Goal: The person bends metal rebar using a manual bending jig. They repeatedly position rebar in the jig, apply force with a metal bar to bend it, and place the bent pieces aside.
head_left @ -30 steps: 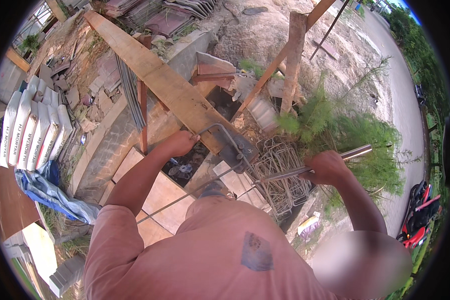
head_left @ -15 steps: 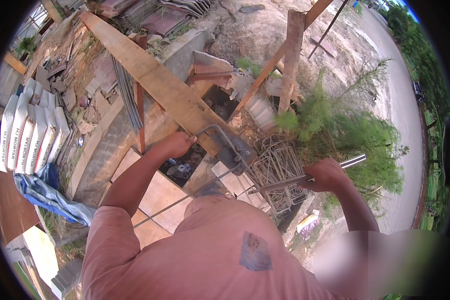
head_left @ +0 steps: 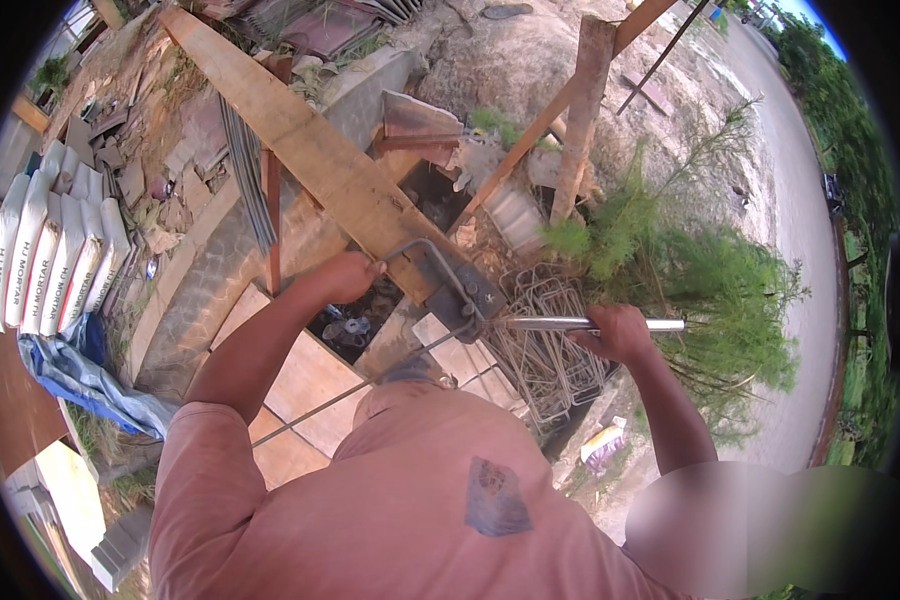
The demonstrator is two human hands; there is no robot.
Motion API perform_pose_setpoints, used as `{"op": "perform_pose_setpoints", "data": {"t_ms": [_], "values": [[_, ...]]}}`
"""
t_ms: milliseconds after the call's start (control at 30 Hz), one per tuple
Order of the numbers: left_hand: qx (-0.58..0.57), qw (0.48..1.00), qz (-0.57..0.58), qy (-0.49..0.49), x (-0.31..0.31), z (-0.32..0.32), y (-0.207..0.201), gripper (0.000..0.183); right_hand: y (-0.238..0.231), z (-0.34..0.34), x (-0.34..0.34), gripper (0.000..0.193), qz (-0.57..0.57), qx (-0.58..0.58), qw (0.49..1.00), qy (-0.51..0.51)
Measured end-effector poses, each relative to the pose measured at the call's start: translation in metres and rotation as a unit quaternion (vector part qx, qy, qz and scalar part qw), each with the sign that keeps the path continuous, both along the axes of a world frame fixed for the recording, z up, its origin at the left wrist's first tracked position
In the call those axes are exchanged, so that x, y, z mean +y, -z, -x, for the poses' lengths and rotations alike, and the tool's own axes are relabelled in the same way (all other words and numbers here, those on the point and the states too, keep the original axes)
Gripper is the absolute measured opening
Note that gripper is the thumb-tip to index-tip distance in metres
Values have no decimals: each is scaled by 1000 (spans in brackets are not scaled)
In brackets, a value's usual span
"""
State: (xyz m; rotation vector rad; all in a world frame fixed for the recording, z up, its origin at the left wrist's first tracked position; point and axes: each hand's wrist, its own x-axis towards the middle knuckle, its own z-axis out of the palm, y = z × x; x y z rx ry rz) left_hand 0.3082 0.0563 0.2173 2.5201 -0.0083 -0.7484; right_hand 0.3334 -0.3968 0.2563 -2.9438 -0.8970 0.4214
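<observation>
My left hand [head_left: 350, 277] is closed on the end of a thin steel rod [head_left: 345, 396]. From there the rod bends in a hook over a dark steel plate [head_left: 491, 299] at the near end of a wooden plank [head_left: 300, 135]. The rod's long straight part slants down to the lower left. In my right hand [head_left: 618, 333] is a shiny metal pipe [head_left: 548, 323], gripped partway along and lying nearly level. The pipe's left end meets the rod beside the plate. How they fit together is too small to tell.
Several bent steel stirrups [head_left: 550, 365] lie heaped below the pipe. A leafy green bush [head_left: 695, 290] stands behind my right hand. White bags [head_left: 55, 260] are stacked at left. Wooden posts [head_left: 577, 125] rise beyond the plank. A dark opening [head_left: 345, 330] lies under my left arm.
My right hand and the pipe have swung up and left, bringing the pipe from a slant to nearly level. My left hand keeps its grip on the rod's end.
</observation>
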Motion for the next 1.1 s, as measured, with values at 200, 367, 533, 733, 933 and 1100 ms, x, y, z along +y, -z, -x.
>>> {"op": "perform_pose_setpoints", "data": {"t_ms": [200, 367, 533, 733, 933, 1100], "values": [[18, 1000, -7, 1, -1, -1, -6, 52, -13, -27, 11, 47, 22, -23, 996, -78], [-9, 1000, 0, 0, 3, 1, 7, 52, -22, -54, 22, 48, 37, -13, 991, -129], [-3, 1000, 4, 0, -1, 1, -4, 53, -17, -64, 23, 49, 85, 56, 989, -111], [-36, 999, 3, 13, 4, 0, 15, 51, -12, -58, 21, 47, 73, 47, 991, -103], [2, 1000, 2, 5, 0, -2, 0, 50, -15, -60, 24, 43, 56, 32, 992, -105], [5, 1000, -8, -11, 1, -2, 5, 49, -13, -64, 25, 41, 67, 41, 991, -113]]}}
